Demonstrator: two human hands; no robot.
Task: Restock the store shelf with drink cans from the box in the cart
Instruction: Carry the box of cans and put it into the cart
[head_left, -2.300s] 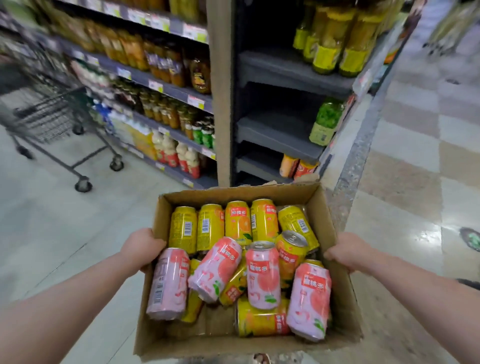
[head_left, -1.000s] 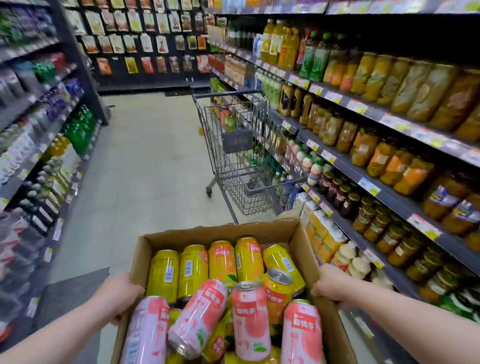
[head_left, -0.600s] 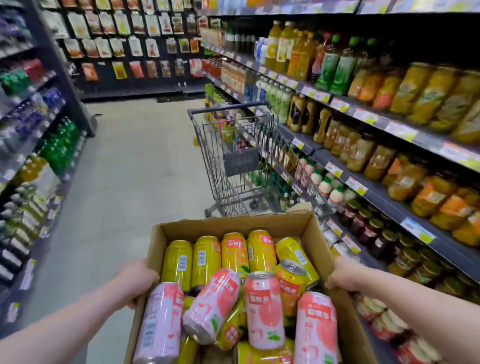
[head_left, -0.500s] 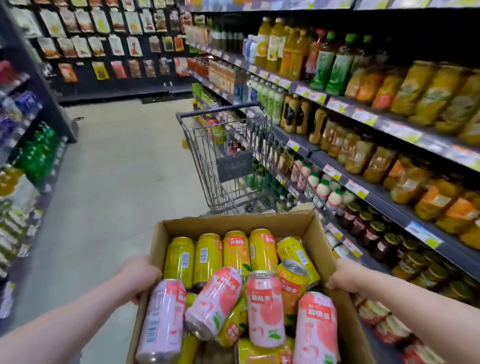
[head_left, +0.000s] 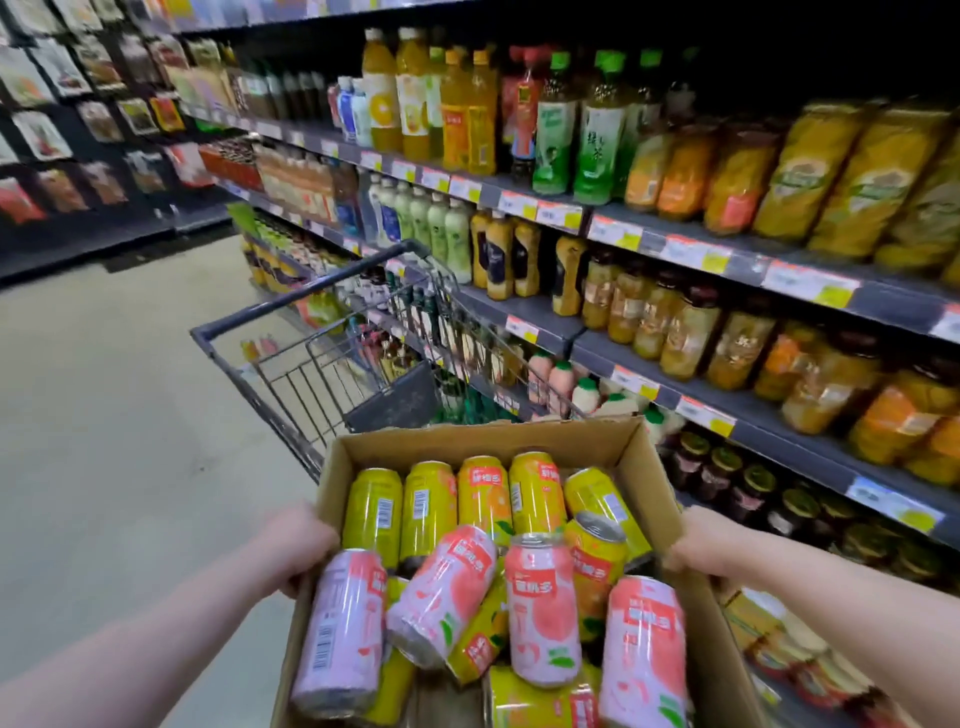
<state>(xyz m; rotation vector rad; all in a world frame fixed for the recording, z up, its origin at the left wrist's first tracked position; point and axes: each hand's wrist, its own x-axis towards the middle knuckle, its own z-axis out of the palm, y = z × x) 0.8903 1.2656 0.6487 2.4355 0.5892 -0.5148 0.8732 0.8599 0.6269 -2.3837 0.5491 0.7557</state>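
Both hands, left (head_left: 298, 548) and right (head_left: 701, 545), grip the side walls of the box (head_left: 483, 439) of cans (head_left: 543, 608), carried just before the cart (head_left: 322, 332) beside the shelf (head_left: 800, 431).

Both arms reach forward, bare to the frame edges. The left forearm (head_left: 130, 660) rises from the lower left corner toward the middle, and the right forearm (head_left: 857, 623) comes in from the right edge, angled up and leftward. The left hand (head_left: 306, 551) shows its back to the camera, with its fingers curled round the left wall of a cardboard box (head_left: 483, 441). The right hand (head_left: 701, 551) grips the opposite wall, knuckles up, its fingertips hidden behind the cardboard. The wrists are roughly level and straight, and the two hands face each other across the box.
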